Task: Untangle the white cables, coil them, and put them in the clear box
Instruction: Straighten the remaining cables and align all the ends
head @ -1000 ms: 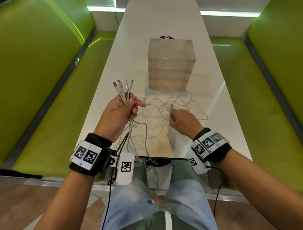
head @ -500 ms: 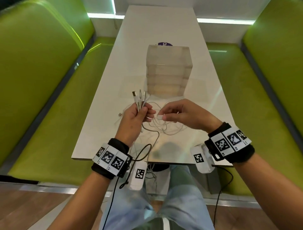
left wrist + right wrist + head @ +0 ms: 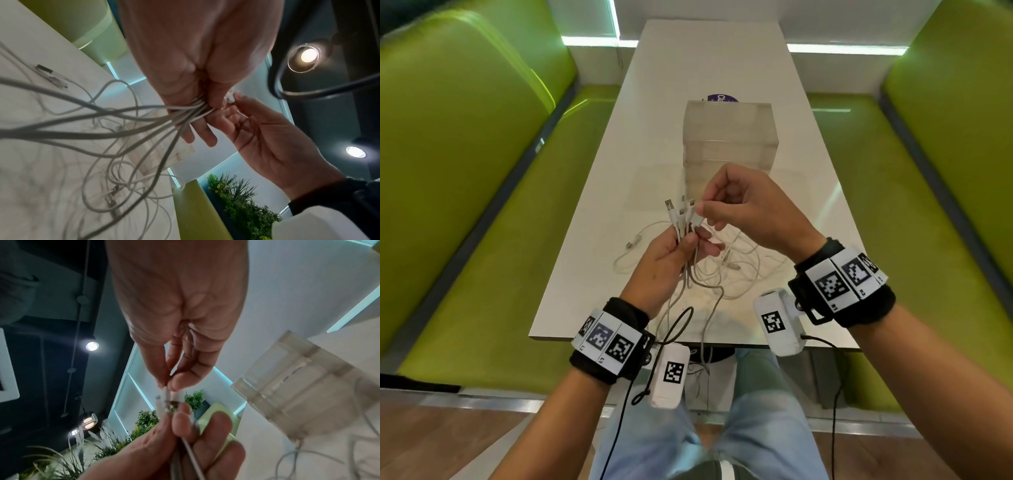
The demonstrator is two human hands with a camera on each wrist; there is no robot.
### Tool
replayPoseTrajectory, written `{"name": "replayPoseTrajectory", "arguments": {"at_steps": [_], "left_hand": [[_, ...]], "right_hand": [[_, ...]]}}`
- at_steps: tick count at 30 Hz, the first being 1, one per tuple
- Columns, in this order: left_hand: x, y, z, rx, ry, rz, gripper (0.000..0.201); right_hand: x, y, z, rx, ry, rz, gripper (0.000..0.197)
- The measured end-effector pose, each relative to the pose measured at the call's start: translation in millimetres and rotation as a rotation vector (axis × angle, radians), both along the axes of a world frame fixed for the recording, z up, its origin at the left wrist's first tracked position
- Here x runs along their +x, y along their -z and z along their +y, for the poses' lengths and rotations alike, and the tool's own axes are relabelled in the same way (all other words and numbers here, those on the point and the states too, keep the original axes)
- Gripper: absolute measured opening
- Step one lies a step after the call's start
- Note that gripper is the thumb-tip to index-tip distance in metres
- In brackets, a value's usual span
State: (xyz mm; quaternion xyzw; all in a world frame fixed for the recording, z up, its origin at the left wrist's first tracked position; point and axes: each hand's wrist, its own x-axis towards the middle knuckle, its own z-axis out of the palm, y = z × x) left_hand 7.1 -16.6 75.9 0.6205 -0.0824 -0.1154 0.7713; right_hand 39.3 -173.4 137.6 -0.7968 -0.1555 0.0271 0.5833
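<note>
The white cables (image 3: 726, 270) lie in a loose tangle on the near half of the white worktop (image 3: 709, 61), with several strands gathered up into the left hand (image 3: 669, 263). Its fingers (image 3: 205, 134) curl round the bundle, plug ends standing upright above the fist. The right hand (image 3: 750, 209) meets it from the right, thumb and forefinger pinching 1 plug (image 3: 697, 217) at the top of the bundle; its other fingers are loosely curled. The clear box (image 3: 729, 137) stands just beyond the hands, mid-worktop, a purple sticker (image 3: 722, 98) behind it. Some strands drop over the near edge. Green bench seats (image 3: 482, 205) flank both long sides; the far worktop stretches toward a lit wall.
</note>
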Motion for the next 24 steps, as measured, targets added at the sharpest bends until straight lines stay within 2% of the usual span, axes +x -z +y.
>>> {"name": "replayPoseTrajectory", "arguments": {"at_steps": [2,4,5,7,9,11,12,17,20,22,24], "left_hand": [[1,-2,-3,-0.022,-0.015,0.017,0.022],[3,-3,-2,-0.094,-0.073,0.026,0.022],[4,-5,0,-0.146,-0.115,0.039,0.023],[6,-8,5,-0.241,-0.192,0.051,0.024],[9,-13,9,-0.290,-0.230,0.030,0.024],[9,-18,13,-0.315,-0.241,0.016,0.023],[10,-21,15,-0.327,-0.245,0.012,0.023],[14,-30,34,-0.387,-0.337,-0.005,0.024],[17,-30,47,-0.359,-0.394,-0.008,0.024],[19,-31,56,-0.343,-0.459,-0.007,0.024],[21,-31,68,-0.354,-0.555,0.000,0.024]], "right_hand": [[-1,2,3,0.124,0.000,0.028,0.013],[1,8,0,0.269,-0.003,0.129,0.014],[2,13,-4,0.266,-0.036,0.196,0.017],[1,27,-10,0.034,-0.182,0.294,0.023],[-2,46,-8,-0.194,-0.360,0.344,0.021],[-5,61,1,-0.221,-0.420,0.354,0.010],[-4,66,5,-0.201,-0.409,0.349,0.004],[18,64,-3,-0.277,-0.288,0.253,0.016],[30,62,-8,-0.273,-0.174,0.160,0.013],[35,59,-11,-0.336,-0.174,0.138,0.011],[36,58,-17,-0.483,-0.243,0.166,0.011]]}}
